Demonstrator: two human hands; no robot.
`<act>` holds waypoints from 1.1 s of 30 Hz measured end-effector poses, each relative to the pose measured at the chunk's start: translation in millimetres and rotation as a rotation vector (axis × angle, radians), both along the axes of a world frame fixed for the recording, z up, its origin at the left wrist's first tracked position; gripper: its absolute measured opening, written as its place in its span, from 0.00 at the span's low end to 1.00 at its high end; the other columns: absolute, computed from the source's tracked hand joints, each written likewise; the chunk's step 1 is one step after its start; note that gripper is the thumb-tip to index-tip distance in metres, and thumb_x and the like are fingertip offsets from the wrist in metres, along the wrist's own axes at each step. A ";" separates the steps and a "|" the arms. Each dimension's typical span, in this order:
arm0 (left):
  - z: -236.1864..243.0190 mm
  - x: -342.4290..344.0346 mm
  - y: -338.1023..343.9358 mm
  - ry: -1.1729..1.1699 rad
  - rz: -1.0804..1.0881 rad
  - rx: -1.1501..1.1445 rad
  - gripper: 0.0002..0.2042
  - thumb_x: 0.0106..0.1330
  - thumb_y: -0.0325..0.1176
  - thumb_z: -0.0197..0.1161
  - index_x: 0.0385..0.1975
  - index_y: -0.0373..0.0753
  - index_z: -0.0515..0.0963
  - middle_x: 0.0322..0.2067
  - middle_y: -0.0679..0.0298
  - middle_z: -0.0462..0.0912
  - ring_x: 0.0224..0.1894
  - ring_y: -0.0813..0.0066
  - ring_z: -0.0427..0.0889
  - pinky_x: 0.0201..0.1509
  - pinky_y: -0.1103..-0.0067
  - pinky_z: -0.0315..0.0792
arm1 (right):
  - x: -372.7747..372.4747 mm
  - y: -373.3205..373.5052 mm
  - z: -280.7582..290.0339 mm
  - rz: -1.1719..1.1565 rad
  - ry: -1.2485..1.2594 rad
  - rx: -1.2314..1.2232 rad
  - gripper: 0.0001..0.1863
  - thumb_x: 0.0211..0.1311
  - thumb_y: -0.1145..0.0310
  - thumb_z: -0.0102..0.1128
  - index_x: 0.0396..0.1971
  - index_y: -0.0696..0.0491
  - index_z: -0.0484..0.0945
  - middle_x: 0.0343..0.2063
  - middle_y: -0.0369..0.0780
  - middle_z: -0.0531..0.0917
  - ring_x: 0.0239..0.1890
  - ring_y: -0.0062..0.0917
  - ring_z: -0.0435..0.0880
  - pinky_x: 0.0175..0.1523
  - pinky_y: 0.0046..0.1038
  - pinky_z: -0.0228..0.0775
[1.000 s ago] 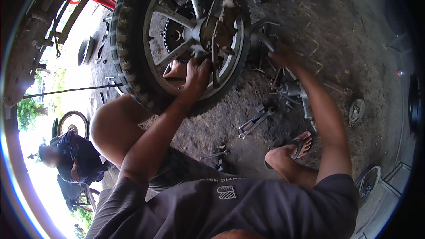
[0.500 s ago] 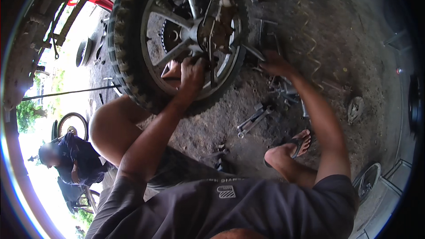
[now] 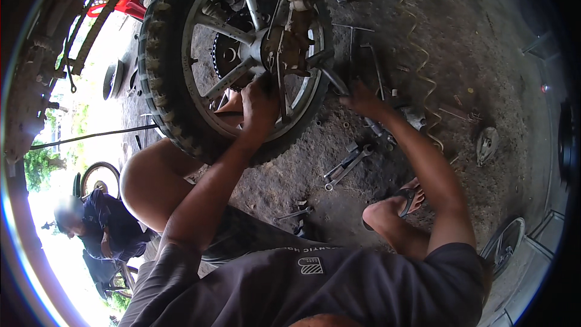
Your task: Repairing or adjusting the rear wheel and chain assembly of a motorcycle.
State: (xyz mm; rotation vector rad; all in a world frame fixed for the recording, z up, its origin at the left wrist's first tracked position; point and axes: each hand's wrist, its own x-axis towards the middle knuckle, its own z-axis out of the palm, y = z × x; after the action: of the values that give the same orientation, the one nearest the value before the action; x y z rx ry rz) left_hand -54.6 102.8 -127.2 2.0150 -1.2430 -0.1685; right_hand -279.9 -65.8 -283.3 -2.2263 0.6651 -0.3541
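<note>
“First, where is the work, and how is each hand set?”

“The motorcycle wheel with a black knobbed tyre and grey metal spokes (image 3: pixel 232 78) is in front of the person, left of centre. The left hand (image 3: pixel 260 109) reaches among the spokes below the round grey metal hub (image 3: pixel 259 51); whether it grasps anything cannot be told. Further right, the right hand (image 3: pixel 363 100) clasps the shaft of a grey metal tool (image 3: pixel 333 79) at the rim.”

“How is this step best done?”

“Probably by steadying the wheel, keeping the left fingers clear of the tool's end, and clasping the shaft firmly.”

“What remains unverified?”

“The tyre's top is cut off; the left fingertips are hidden; the tool's dark far end is indistinct, so its type is uncertain.”
</note>
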 end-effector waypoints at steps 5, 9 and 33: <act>3.5 1.0 -0.5 0.008 -0.005 0.046 0.08 0.62 0.31 0.58 0.29 0.32 0.77 0.24 0.46 0.80 0.28 0.46 0.80 0.33 0.61 0.70 | -17.1 -39.5 13.6 -0.040 0.158 0.337 0.33 0.58 0.49 0.61 0.51 0.64 0.74 0.49 0.60 0.77 0.54 0.48 0.77 0.57 0.44 0.68; 13.4 -5.3 -2.7 -0.011 -0.012 -0.007 0.08 0.62 0.30 0.57 0.27 0.32 0.76 0.24 0.45 0.79 0.28 0.45 0.80 0.32 0.61 0.70 | 0.9 -7.1 4.7 -0.150 -0.026 0.256 0.31 0.58 0.51 0.61 0.49 0.65 0.75 0.42 0.57 0.79 0.47 0.45 0.80 0.51 0.43 0.71; 22.6 4.4 -11.9 0.007 -0.019 0.031 0.13 0.67 0.36 0.58 0.26 0.31 0.78 0.20 0.46 0.77 0.21 0.50 0.75 0.29 0.62 0.68 | 18.0 37.3 1.4 -0.336 -0.026 1.008 0.17 0.57 0.62 0.66 0.38 0.60 0.77 0.28 0.43 0.82 0.27 0.24 0.81 0.28 0.31 0.73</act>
State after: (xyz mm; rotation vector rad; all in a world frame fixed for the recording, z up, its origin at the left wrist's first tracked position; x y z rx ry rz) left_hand -50.1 90.9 -104.6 2.0281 -1.2620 -0.2049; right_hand -262.0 -28.4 -281.9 -1.1543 0.9394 -0.1468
